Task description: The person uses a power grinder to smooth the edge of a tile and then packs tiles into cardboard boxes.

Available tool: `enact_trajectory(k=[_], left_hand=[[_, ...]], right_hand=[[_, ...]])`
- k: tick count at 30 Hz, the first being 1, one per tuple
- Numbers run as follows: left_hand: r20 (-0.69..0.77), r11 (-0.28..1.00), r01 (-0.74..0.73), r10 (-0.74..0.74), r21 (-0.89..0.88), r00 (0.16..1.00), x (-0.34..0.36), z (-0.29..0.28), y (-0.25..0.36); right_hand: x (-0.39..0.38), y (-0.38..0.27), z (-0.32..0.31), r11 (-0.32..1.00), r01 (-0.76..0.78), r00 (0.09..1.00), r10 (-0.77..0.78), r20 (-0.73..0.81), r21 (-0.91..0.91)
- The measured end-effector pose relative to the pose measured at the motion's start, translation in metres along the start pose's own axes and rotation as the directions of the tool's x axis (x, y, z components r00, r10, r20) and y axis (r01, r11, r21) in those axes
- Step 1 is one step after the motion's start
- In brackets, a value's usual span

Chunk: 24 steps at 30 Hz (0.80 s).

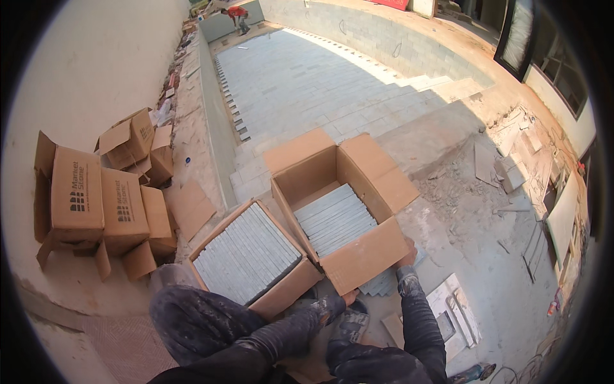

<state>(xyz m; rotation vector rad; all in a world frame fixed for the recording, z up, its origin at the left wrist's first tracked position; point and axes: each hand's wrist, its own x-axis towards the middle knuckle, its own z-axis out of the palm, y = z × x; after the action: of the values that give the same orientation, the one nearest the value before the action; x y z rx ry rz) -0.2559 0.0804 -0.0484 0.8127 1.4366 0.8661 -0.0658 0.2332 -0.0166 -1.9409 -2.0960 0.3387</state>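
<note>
An open cardboard box (pixel 364 256), about half full of grey stone tiles (pixel 334 221) standing on edge, sits in front of me with its flaps spread. My left hand (pixel 350 297) is tucked under the box's near corner, below the front flap. My right hand (pixel 408 256) grips the right end of that flap. The box hides the fingers of both hands. A few loose grey tiles (pixel 382 283) lie under the box between my hands. My knees and dusty dark sleeves fill the lower edge.
A second open box (pixel 281 291), packed full of grey tiles, stands to the left, touching the first. Empty cartons (pixel 96 205) pile up by the white wall. Beyond lies a tiled pool basin (pixel 307 83) with a far-off person in red (pixel 238 16). Rubble and cut tile pieces (pixel 505 166) litter the right.
</note>
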Motion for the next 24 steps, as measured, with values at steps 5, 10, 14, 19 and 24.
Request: enact_trajectory(k=[5, 10, 14, 19, 24], left_hand=[[0.004, 0.998, -0.053, 0.052, 0.039, 0.999, 0.005, 0.002, 0.012], [0.010, 0.996, -0.066, 0.065, 0.055, 0.998, 0.007, 0.001, 0.014], [0.019, 0.996, -0.059, 0.058, 0.070, 0.998, 0.006, -0.003, 0.015], [0.025, 0.994, -0.063, 0.061, 0.086, 0.998, 0.005, -0.006, 0.018], [0.039, 0.993, -0.076, 0.073, 0.095, 0.997, 0.010, -0.005, 0.019]], right_hand=[[-0.002, -0.004, -0.008, 0.985, -0.091, 0.996, 0.089, 0.015, 0.145], [-0.015, -0.012, -0.017, 0.993, -0.071, 0.997, 0.075, -0.032, 0.095], [-0.027, -0.024, -0.030, 0.984, -0.137, 0.990, 0.140, -0.021, 0.113], [-0.035, -0.028, -0.037, 0.952, -0.295, 0.955, 0.291, 0.048, 0.087], [-0.047, -0.022, -0.029, 0.904, -0.427, 0.903, 0.428, 0.037, -0.031]])
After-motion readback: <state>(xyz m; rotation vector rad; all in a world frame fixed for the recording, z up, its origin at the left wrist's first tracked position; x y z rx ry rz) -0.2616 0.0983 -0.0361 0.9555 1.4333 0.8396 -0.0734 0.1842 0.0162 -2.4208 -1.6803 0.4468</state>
